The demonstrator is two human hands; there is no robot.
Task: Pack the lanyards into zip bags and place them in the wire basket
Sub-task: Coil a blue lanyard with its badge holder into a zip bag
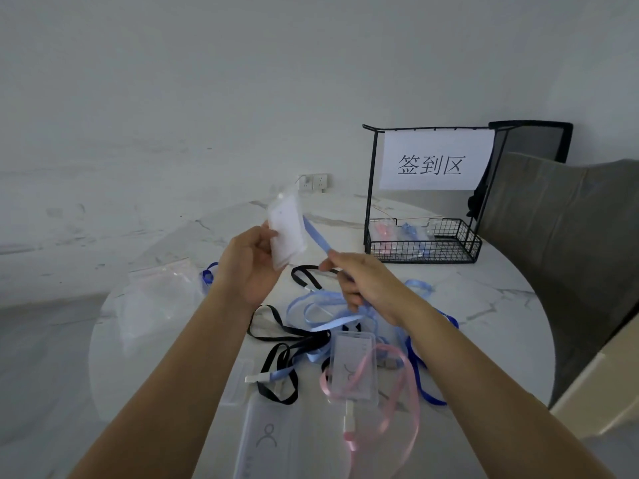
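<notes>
My left hand point(250, 267) holds a clear badge holder point(287, 233) upright above the table. A light blue lanyard strap point(316, 238) runs from it down to my right hand point(363, 285), which pinches the strap. Below my hands lie tangled lanyards: a black lanyard point(276, 340), a pink lanyard point(397, 392) with a clear holder point(352, 371), and a dark blue lanyard point(420, 378). Another badge holder point(266, 440) lies near the front edge. Clear zip bags point(155, 299) sit at the left. The wire basket point(456, 248) at the back right holds several bagged lanyards.
The round marble table point(484, 323) stands against a white wall. A paper sign point(435, 164) hangs on the basket's black frame. A grey chair point(567, 236) stands at the right behind the table. Wall sockets point(314, 181) are behind my hands.
</notes>
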